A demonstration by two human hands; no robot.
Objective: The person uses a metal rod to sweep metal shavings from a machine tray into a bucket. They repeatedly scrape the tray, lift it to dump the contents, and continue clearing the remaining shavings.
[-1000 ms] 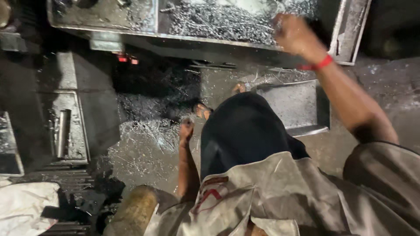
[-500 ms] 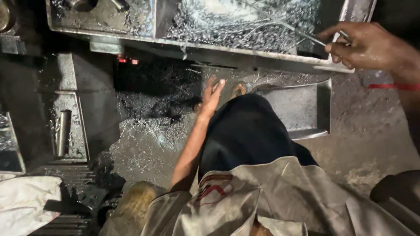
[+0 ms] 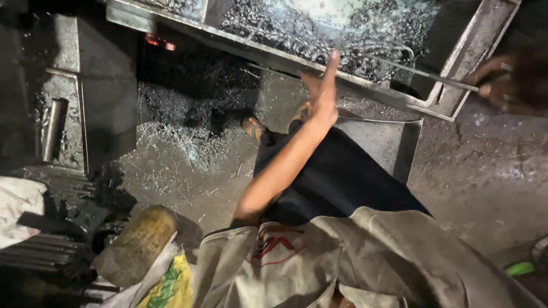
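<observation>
My left hand (image 3: pixel 322 97) is raised with fingers straight and apart, holding nothing, just below the rim of a metal tray (image 3: pixel 274 54) full of shiny metal shavings (image 3: pixel 342 28). At the right edge my right hand (image 3: pixel 496 82), blurred, grips a thin metal rod (image 3: pixel 422 71) whose far end reaches left over the tray's corner into the shavings. My dark trouser leg (image 3: pixel 342 182) and grey shirt fill the lower middle.
A bent sheet-metal pan (image 3: pixel 394 142) stands on the floor by my leg. Loose shavings (image 3: pixel 171 148) cover the floor under the tray. A dark machine base (image 3: pixel 74 108) with a steel cylinder (image 3: pixel 51 128) is at the left; a white cloth (image 3: pixel 17 205) and a brownish roll (image 3: pixel 137 245) lie below it.
My left hand has risen from beside my knee to the tray's rim. My right hand has swung off the tray to the far right, now gripping the rod.
</observation>
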